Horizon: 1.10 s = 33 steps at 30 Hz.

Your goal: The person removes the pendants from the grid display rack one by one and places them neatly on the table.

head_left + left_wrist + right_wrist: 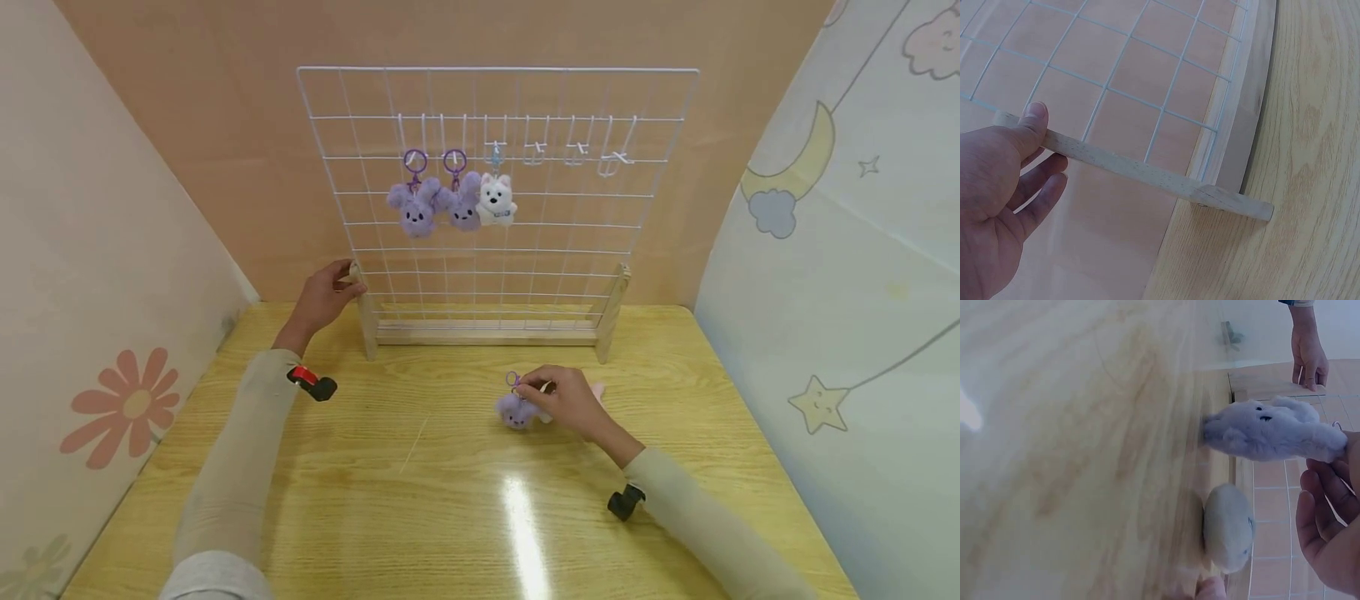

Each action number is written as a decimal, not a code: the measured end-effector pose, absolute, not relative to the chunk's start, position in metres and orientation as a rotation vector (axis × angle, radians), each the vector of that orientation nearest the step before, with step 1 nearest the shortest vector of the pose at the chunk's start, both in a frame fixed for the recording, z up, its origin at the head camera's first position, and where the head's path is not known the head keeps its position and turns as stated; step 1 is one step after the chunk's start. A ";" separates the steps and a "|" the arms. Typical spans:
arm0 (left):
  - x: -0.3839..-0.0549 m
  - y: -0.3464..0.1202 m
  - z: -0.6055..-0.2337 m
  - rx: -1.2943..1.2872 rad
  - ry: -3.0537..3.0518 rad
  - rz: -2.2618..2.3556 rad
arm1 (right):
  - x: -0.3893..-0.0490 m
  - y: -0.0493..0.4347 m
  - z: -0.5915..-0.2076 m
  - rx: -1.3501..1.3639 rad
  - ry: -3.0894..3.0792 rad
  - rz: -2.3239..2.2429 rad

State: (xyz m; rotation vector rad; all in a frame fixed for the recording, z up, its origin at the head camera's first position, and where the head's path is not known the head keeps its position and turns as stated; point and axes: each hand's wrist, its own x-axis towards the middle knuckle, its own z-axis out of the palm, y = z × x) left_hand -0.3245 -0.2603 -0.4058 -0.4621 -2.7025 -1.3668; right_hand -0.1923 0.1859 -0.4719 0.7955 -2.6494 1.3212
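Observation:
My left hand [322,296] grips the top of the wooden left upright [366,321] of a wire-grid stand, thumb on one side and fingers on the other in the left wrist view. With my right hand [566,400] I pinch a fluffy purple plush keychain [516,412] near its purple ring [513,378]. In the right wrist view the purple plush hangs head toward the tabletop, close over it. Beside it on the table lies a white plush [1229,528], mostly hidden behind my right hand in the head view. A pink piece [597,390] shows past that hand.
Two purple plush keychains [417,212] and a white dog keychain [497,200] hang from hooks on the white wire grid [480,250]. Several bare hooks [577,152] continue to the right. Patterned panels flank the wooden table [360,500].

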 end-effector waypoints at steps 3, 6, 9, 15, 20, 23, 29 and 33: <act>-0.325 -0.260 -0.406 -0.461 -2.707 -1.365 | -0.200 0.186 -0.471 0.798 -2.657 1.302; -0.327 -0.260 -0.407 -0.453 -2.710 -1.374 | -0.207 0.186 -0.468 0.821 -2.663 1.301; -0.328 -0.259 -0.407 -0.442 -2.707 -1.385 | -0.214 0.185 -0.467 0.842 -2.676 1.288; -0.329 -0.260 -0.405 -0.430 -2.715 -1.374 | -0.228 0.183 -0.467 0.861 -2.721 1.208; -0.329 -0.259 -0.404 -0.418 -2.726 -1.374 | -0.236 0.182 -0.469 0.868 -2.752 1.131; -0.328 -0.259 -0.404 -0.413 -2.727 -1.376 | -0.240 0.182 -0.473 0.868 -2.766 1.113; -0.327 -0.260 -0.405 -0.418 -2.719 -1.376 | -0.245 0.178 -0.480 0.844 -2.802 1.116; -0.327 -0.260 -0.406 -0.410 -2.731 -1.369 | -0.247 0.175 -0.485 0.838 -2.821 1.128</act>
